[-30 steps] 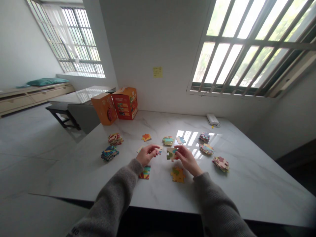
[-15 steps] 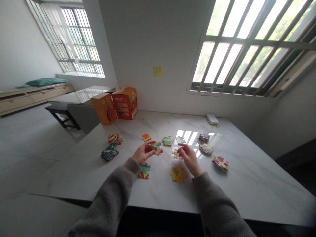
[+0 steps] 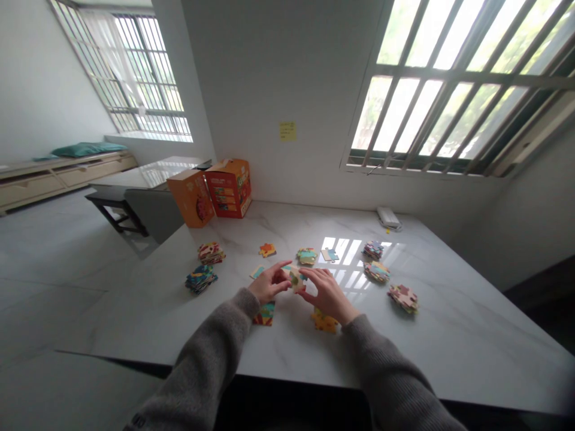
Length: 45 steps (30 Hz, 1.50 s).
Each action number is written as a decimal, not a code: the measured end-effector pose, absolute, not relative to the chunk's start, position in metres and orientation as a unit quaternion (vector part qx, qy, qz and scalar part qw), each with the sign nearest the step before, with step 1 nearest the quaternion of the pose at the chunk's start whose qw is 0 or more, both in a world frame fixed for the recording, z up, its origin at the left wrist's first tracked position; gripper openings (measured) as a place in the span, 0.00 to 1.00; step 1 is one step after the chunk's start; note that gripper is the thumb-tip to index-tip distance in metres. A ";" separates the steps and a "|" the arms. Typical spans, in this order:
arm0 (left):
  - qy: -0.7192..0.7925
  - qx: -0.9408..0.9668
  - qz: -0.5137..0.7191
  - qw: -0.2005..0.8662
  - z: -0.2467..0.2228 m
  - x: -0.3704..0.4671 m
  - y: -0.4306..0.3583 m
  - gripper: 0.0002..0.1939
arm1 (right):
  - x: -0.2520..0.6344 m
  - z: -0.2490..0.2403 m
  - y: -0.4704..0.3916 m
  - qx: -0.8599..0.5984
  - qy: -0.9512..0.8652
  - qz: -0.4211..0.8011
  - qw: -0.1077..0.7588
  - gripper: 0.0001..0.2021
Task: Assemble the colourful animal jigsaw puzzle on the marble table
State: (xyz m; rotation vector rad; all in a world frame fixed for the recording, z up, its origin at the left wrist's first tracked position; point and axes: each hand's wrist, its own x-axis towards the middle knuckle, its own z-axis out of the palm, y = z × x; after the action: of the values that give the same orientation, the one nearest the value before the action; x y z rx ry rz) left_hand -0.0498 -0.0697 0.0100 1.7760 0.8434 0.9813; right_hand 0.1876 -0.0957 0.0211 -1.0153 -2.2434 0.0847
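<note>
My left hand (image 3: 268,284) and right hand (image 3: 331,293) are clamped on a puzzle piece (image 3: 295,281) over the bench (image 3: 287,356), yellow piece (image 3: 323,322) nearby.

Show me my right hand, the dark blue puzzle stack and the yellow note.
Right hand (image 3: 330,292): head view, back of the hand.
Dark blue puzzle stack (image 3: 201,278): head view, topmost piece.
Yellow note (image 3: 288,131): head view, center.

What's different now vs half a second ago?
The right hand moved left and the left hand slightly right, so they now close in around a puzzle piece held up at their fingers. Can't tell if a second piece is held too. Unchanged: blue stack, pink stack, red box.
</note>
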 end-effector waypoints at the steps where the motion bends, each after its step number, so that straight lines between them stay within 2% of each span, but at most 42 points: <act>1: 0.370 0.724 0.416 0.407 0.012 -0.053 -0.069 0.28 | 0.194 0.020 -0.092 -0.405 -0.852 0.018 0.332 0.23; 3: 0.420 0.745 0.434 0.285 0.014 -0.060 -0.067 0.20 | 0.206 0.016 -0.086 -0.438 -0.836 -0.001 0.329 0.22; 5: 0.432 0.789 0.395 0.186 0.011 -0.065 -0.064 0.17 | 0.215 0.013 -0.080 -0.457 -0.832 -0.001 0.315 0.21; 9: 0.404 0.871 0.254 0.116 0.000 -0.064 -0.065 0.21 | 0.214 0.011 -0.070 -0.443 -0.850 0.026 0.283 0.21; 13: 0.403 0.885 0.208 0.107 -0.002 -0.058 -0.069 0.20 | 0.205 0.013 -0.059 -0.429 -0.864 0.039 0.262 0.17; 20: 0.399 0.884 0.224 0.092 0.003 -0.057 -0.071 0.16 | 0.205 0.014 -0.049 -0.426 -0.872 0.037 0.237 0.14; 28: 0.401 0.883 0.224 0.093 0.003 -0.056 -0.071 0.16 | 0.200 0.018 -0.080 -0.480 -0.851 -0.063 0.203 0.22; 36: 0.398 0.882 0.236 0.089 0.003 -0.054 -0.072 0.15 | 0.199 0.022 -0.090 -0.442 -0.866 0.015 0.236 0.21; 41: 0.346 0.898 0.243 0.124 0.004 -0.046 -0.077 0.22 | 0.205 0.015 -0.094 -0.404 -0.882 0.084 0.226 0.31; 43: 0.325 0.907 0.234 0.133 0.004 -0.044 -0.078 0.19 | 0.211 0.012 -0.093 -0.397 -0.880 0.110 0.237 0.32; 45: 0.321 0.909 0.228 0.135 0.004 -0.041 -0.079 0.14 | 0.221 0.009 -0.089 -0.410 -0.862 0.127 0.268 0.29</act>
State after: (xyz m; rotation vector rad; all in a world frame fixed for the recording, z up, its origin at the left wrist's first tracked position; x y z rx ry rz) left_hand -0.0415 -0.0786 0.0039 2.6343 0.9284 0.6592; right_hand 0.2211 -0.0888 0.0092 -1.1054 -2.3263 0.3433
